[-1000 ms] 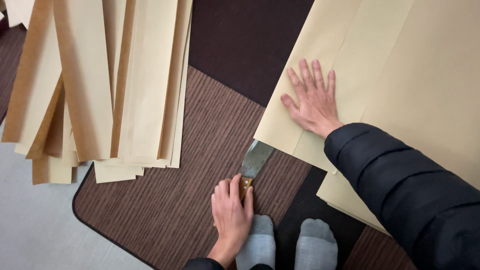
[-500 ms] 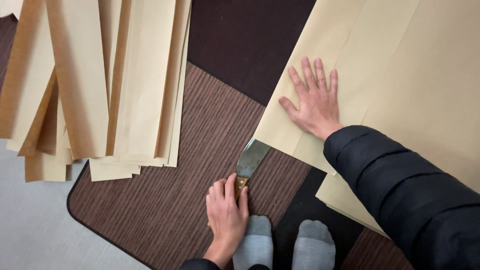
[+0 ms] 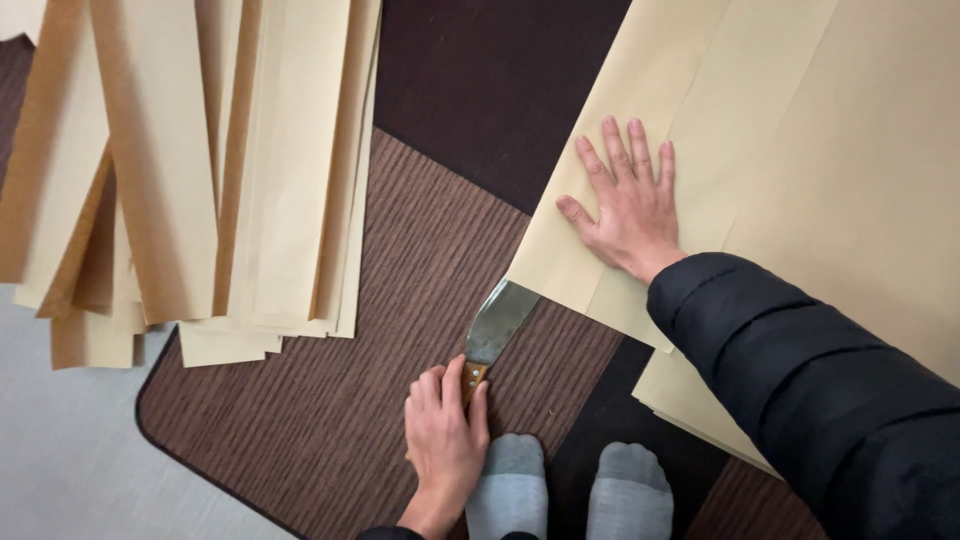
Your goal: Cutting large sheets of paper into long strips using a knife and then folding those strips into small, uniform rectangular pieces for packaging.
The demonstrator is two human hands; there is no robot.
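Observation:
My left hand (image 3: 445, 435) grips the wooden handle of a wide, flat-bladed knife (image 3: 497, 322) low on the striped brown rug. The blade points up and right, and its tip meets the near corner of a large stack of tan paper sheets (image 3: 800, 150). My right hand (image 3: 625, 205) lies flat on that paper with fingers spread, just above the blade tip. A black sleeve covers that arm.
A pile of long, narrow tan paper strips (image 3: 200, 150) fans out at the upper left. The brown rug (image 3: 330, 420) ends at a rounded edge over grey floor (image 3: 60, 460). My two feet in grey socks (image 3: 510, 490) rest beside the left hand.
The left hand and knife have shifted slightly to the left and the view has drifted a little. The right hand stays pressed flat on the paper.

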